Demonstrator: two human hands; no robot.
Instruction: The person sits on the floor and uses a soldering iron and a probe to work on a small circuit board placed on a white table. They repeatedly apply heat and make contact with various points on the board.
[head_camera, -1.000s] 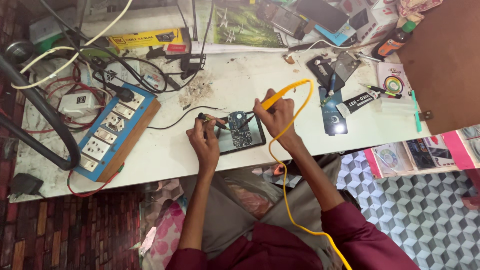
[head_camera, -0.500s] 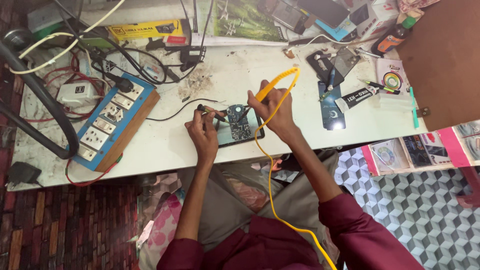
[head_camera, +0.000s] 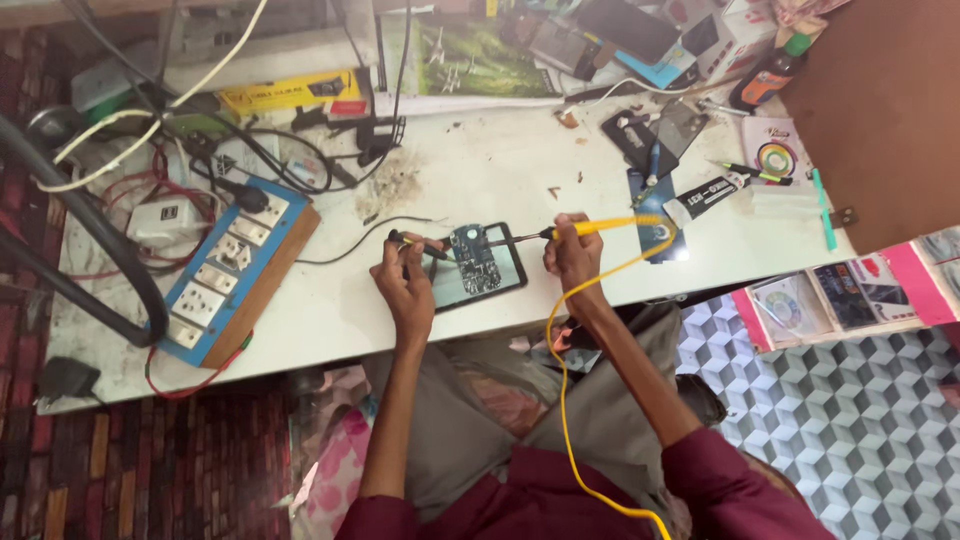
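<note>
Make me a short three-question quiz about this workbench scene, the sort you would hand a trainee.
1. True or false: the right hand holds a yellow-handled soldering iron whose tip points toward the small circuit board.
2. What lies directly under the circuit board?
A. a dark tablet
B. a folded towel
C. a metal tray
3. Fill in: the blue and wood socket board lies on the white table to the person's ____ side.

Key
1. True
2. A
3. left; it lies past the left hand, which holds a thin dark tool at the tablet's edge.
</note>
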